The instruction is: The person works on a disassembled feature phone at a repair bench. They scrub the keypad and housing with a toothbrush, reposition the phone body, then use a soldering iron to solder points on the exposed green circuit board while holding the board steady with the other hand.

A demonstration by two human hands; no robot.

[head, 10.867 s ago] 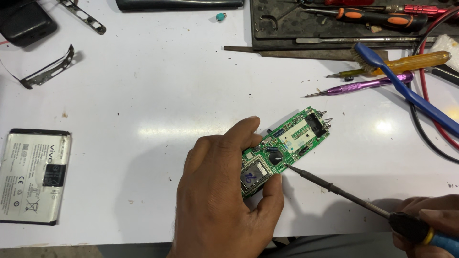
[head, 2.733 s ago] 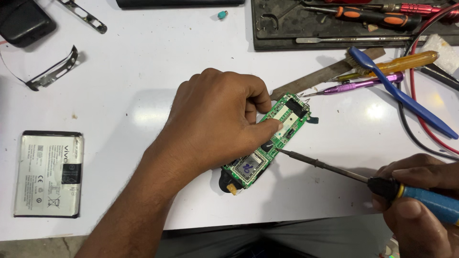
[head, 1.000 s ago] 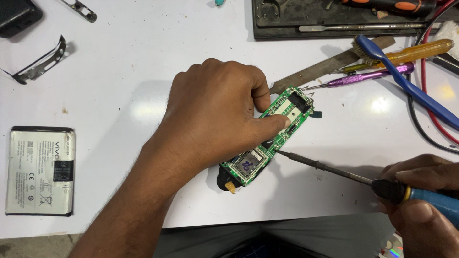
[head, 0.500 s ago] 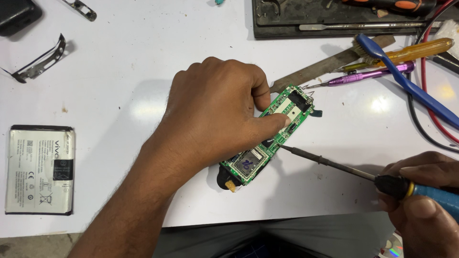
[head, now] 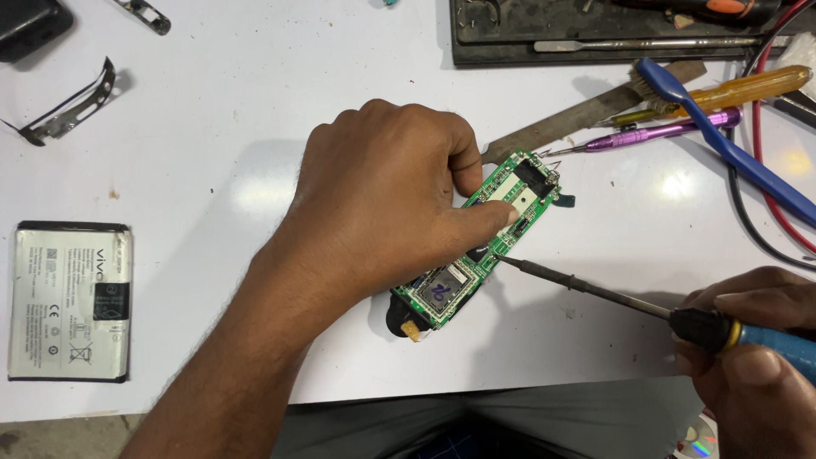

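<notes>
Board pinned flat under the left hand while a soldering iron tip meets its right edge.

The left hand (head: 382, 204) lies palm-down over the small green printed circuit board (head: 476, 255), fingertips pressing on its upper half, evidently to stop it sliding on the white worktable (head: 255, 102) under the tool; it pins rather than grasps. The right hand (head: 756, 357) is clenched around the blue-handled soldering iron with a black collar and long dark metal shaft (head: 595, 291), held low and slanted so that the tip reaches the board edge just below the left fingertips. The board lies diagonally between the two hands, its lower end exposed. A flat silver-grey rectangular battery (head: 70, 302) sits well left of the left forearm. A purple metal precision screwdriver (head: 663, 132), a yellow-handled screwdriver (head: 739, 87) and a blue plastic brush handle (head: 722, 144) lie beyond the right hand, within reach.
</notes>
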